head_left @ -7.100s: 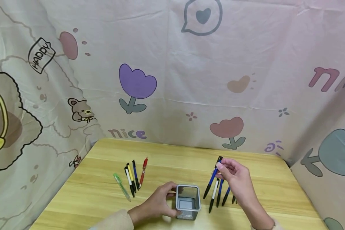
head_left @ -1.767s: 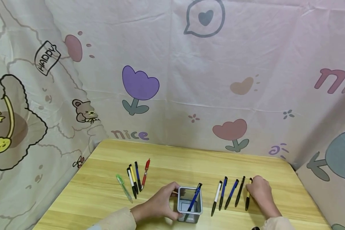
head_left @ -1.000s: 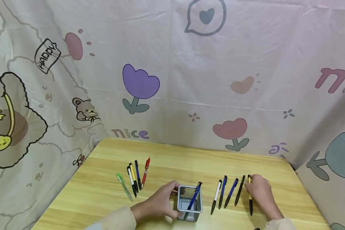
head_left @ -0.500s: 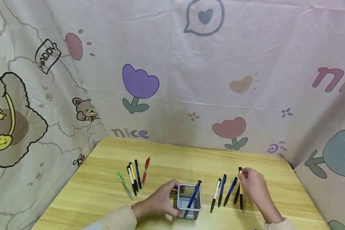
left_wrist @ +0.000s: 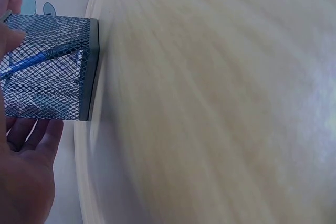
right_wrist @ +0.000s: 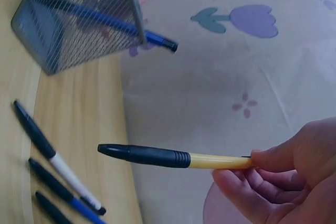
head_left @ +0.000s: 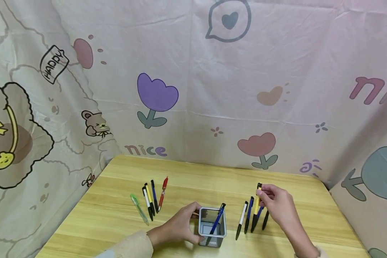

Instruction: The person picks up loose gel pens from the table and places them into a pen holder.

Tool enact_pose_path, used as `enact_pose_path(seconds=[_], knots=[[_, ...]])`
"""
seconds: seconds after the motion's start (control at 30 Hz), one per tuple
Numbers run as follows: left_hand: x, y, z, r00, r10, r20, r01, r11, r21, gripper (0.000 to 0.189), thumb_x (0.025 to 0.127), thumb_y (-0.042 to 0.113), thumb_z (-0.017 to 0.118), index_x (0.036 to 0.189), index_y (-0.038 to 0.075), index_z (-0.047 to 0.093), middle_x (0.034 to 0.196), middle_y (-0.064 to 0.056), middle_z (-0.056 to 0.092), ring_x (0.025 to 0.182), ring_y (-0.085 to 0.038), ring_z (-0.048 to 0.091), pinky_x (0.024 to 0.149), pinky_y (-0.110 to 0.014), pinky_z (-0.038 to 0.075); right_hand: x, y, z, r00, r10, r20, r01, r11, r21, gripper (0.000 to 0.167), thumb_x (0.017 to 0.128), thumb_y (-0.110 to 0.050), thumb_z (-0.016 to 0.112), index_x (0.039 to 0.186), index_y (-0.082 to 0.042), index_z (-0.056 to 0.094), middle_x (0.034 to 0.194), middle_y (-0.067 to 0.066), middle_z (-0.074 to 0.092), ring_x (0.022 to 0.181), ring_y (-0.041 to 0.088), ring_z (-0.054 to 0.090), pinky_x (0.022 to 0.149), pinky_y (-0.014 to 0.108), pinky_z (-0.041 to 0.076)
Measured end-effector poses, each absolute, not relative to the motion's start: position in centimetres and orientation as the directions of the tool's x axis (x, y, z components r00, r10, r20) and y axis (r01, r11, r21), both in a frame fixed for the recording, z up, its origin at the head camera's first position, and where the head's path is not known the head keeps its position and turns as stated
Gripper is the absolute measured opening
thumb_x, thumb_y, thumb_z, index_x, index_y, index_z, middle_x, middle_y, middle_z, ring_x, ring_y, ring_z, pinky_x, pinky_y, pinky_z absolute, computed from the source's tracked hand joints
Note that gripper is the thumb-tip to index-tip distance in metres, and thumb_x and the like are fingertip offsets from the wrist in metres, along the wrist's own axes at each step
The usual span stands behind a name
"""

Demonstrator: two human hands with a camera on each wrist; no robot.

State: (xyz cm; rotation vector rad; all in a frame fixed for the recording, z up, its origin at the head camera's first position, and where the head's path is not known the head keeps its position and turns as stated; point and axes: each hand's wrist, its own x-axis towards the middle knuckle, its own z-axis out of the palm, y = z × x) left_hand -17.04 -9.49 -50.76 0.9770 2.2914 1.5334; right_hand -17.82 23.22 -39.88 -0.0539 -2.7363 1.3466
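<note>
My right hand (head_left: 280, 204) pinches a yellow pen (right_wrist: 220, 161) with a black grip near its clicker end. The pen hangs tip down above the pens lying on the table's right side. My left hand (head_left: 180, 224) is curled round the left side of a square metal mesh pen holder (head_left: 213, 242). In the left wrist view fingers and thumb lie on opposite sides of the mesh (left_wrist: 47, 93). One blue pen (head_left: 217, 219) leans inside the holder, its clicker end above the rim.
Right of the holder lie a white pen (head_left: 242, 220), a blue pen (head_left: 249, 215), another blue pen partly hidden, and a black pen (head_left: 265, 220). On the left lie a green pen (head_left: 139, 209), white, yellow and blue pens, and a red pen (head_left: 163, 193). Printed cloth hangs behind.
The blue pen went from my right hand into the holder. My right hand then took the yellow pen from the right end of the row, lifted it and moved left. My left hand stayed put.
</note>
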Motion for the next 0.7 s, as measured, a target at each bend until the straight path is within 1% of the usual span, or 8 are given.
enact_pose_path(seconds=[0.13, 0.37, 0.53, 0.7], knots=[[-17.0, -9.5, -50.8, -0.758, 0.627, 0.177, 0.403, 0.238, 0.884, 0.064, 0.075, 0.009, 0.087, 0.128, 0.01, 0.052, 0.128, -0.012, 0.064, 0.119, -0.024, 0.067, 0.107, -0.027, 0.056, -17.4, 22.6, -39.5, -0.997, 0.065, 0.052, -0.009, 0.545, -0.838, 0.035, 0.099, -0.011, 0.068, 0.126, 0.011, 0.064, 0.108, 0.023, 0.074, 0.078, 0.013, 0.074, 0.07, 0.023, 0.065], [-17.1, -9.5, -50.9, -0.762, 0.626, 0.164, 0.389, 0.24, 0.89, 0.064, 0.075, 0.01, 0.087, 0.128, 0.012, 0.052, 0.128, -0.011, 0.065, 0.119, -0.022, 0.067, 0.107, -0.025, 0.055, -16.8, 21.7, -38.9, -0.997, 0.075, 0.026, 0.006, 0.398, -0.917, 0.036, 0.098, -0.008, 0.069, 0.127, 0.012, 0.062, 0.107, 0.02, 0.072, 0.079, 0.009, 0.073, 0.078, 0.027, 0.066], [-17.1, -9.5, -51.0, -0.762, 0.627, 0.164, 0.39, 0.241, 0.889, 0.064, 0.075, 0.011, 0.088, 0.128, 0.013, 0.052, 0.127, -0.011, 0.065, 0.119, -0.021, 0.068, 0.107, -0.025, 0.055, -16.6, 21.1, -38.5, -0.997, 0.079, 0.016, 0.008, 0.296, -0.955, 0.034, 0.098, -0.008, 0.069, 0.126, 0.011, 0.061, 0.104, 0.015, 0.071, 0.082, 0.009, 0.073, 0.081, 0.03, 0.066], [-17.2, -9.6, -51.0, -0.758, 0.631, 0.164, 0.391, 0.239, 0.889, 0.064, 0.075, 0.012, 0.088, 0.128, 0.013, 0.052, 0.127, -0.012, 0.065, 0.119, -0.022, 0.068, 0.106, -0.025, 0.056, -16.4, 20.5, -38.5, -0.996, 0.075, 0.043, -0.024, 0.243, -0.97, 0.03, 0.097, -0.009, 0.07, 0.119, 0.011, 0.062, 0.099, 0.011, 0.073, 0.08, 0.012, 0.074, 0.079, 0.031, 0.067]])
